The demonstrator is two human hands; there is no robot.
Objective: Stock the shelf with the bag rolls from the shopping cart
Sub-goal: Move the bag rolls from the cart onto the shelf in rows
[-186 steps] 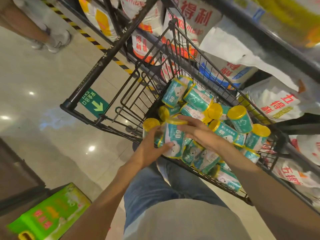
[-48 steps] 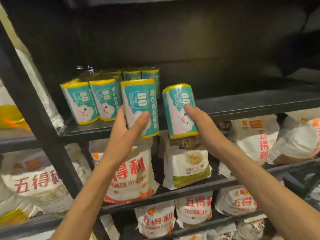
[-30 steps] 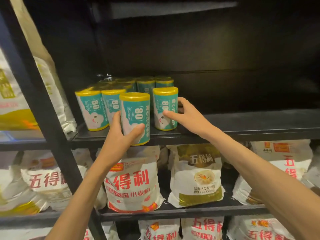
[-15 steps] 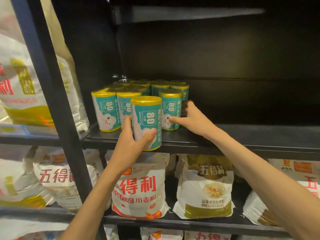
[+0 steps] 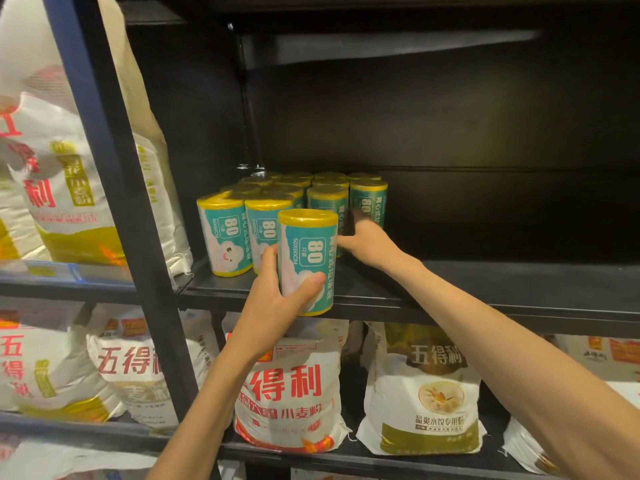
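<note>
The left hand (image 5: 273,306) is gripping a bag roll (image 5: 306,261), its thumb lying across the front of the teal wrapper and its fingers (image 5: 270,258) curling round the left side. That roll is standing upright, yellow cap on top, with a white label reading 80 facing outward, and it is hanging at the front edge of the black shelf (image 5: 485,289); whether its base is touching the shelf is not something the view is showing. The right hand (image 5: 363,244) is reaching further in, its fingers going round the side of another roll (image 5: 329,209) in the front right part of the group, so it is gripping that one, though the fingertips are hiding behind the held roll and the neighbours. The stocked rolls (image 5: 225,237) are standing upright in tight rows at the left end of the shelf, touching one another, running from the front edge back toward the dark rear panel, with two front ones showing the 80 label and a cloud figure. The rest of the shelf to the right is lying in shadow. A dark metal upright (image 5: 114,168) is dividing this bay from the next one on the left, where a large white sack (image 5: 59,161) with red and yellow print is leaning. Below, on the lower shelf, flour bags (image 5: 291,393) with red characters are standing side by side, and a white bag with a green band (image 5: 429,410) is sitting just beside them on the right.
</note>
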